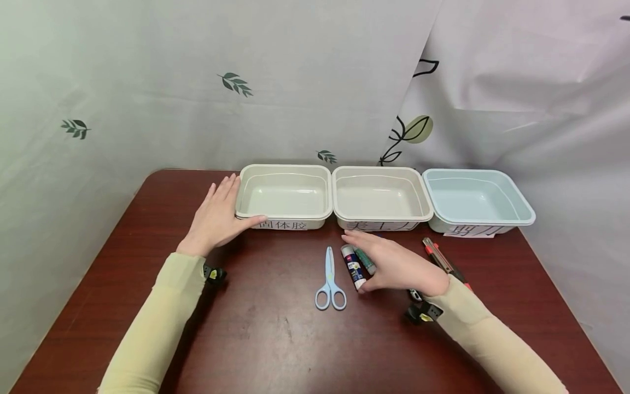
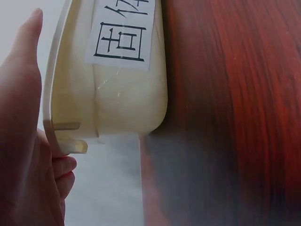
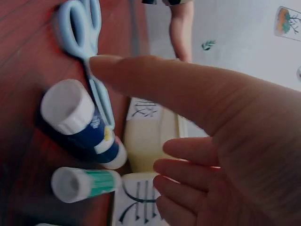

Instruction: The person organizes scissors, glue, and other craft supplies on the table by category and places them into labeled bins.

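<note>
My left hand (image 1: 216, 213) rests on the left end of a cream bin (image 1: 285, 197), fingers straight along its side and thumb over the front rim. In the left wrist view, its fingertips are at the bin's rim corner. My right hand (image 1: 396, 265) hovers with fingers extended and thumb apart over a dark blue and white glue stick (image 1: 352, 265) and a green one (image 1: 365, 260), holding neither. Both glue sticks lie on the table, the green one partly hidden by the hand. Light blue scissors (image 1: 330, 277) lie just left of them, blades pointing away.
Right of the cream bin stand a second pale bin (image 1: 384, 200) and a light blue bin (image 1: 479, 202), all with paper labels in front. Red and black utility knives (image 1: 437, 255) lie near the right wrist, partly covered by it. A patterned curtain (image 1: 295, 82) hangs behind the table.
</note>
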